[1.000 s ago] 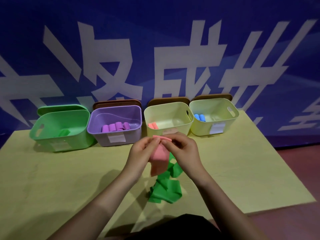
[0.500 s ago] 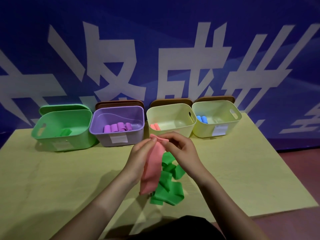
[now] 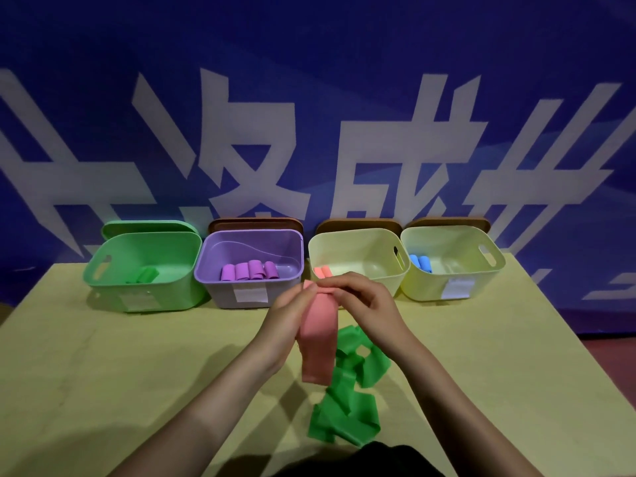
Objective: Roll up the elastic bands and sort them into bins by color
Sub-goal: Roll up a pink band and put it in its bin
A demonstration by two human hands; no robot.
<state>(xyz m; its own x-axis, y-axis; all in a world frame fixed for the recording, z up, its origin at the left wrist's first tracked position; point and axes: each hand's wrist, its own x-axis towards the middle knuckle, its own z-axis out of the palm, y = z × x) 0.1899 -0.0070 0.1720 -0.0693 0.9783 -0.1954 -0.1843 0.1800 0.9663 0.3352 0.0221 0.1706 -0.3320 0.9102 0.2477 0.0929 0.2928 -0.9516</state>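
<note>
- The left hand (image 3: 287, 313) and the right hand (image 3: 364, 301) both pinch the top edge of the pink band (image 3: 318, 342) between the fingertips.
- The band hangs down from this grip, above the table (image 3: 103, 373).
- Loose green bands (image 3: 347, 404) lie under it, on the near side.
- The bin with pink rolls (image 3: 361, 249) stands just behind the hands.

Both forearms reach forward and meet in front of the person. The left hand (image 3: 289, 315) and right hand (image 3: 361, 301) are raised side by side, fingertips almost touching, each pinching the top of a pink band (image 3: 318, 342).
</note>
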